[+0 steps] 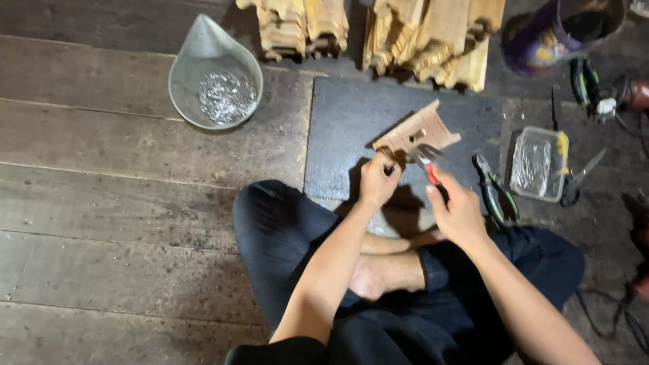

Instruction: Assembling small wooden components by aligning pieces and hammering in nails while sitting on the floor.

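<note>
On the dark mat (351,122) lay the carved block (416,132); the left hand (377,181) was closed on its near corner; the right hand (458,213) gripped red pliers (427,162), nose at the block, perhaps on a staple; stacks of pieces (419,40) stood beyond the mat, so the work seemed midway.

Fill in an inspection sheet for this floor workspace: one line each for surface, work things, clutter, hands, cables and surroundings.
Surface: worn plank floor with a dark slab in front of the seated person.
Work things: carved wooden piece on the slab; red-handled pliers at its near edge.
Clutter: teardrop bowl of shiny metal bits, clear tub, green-handled pliers, scissors.
Hands: left hand grips the wooden piece; right hand holds the pliers.
Cables: black cable loops at lower right.
Surroundings: stacked carved wood pieces behind the slab.
</note>
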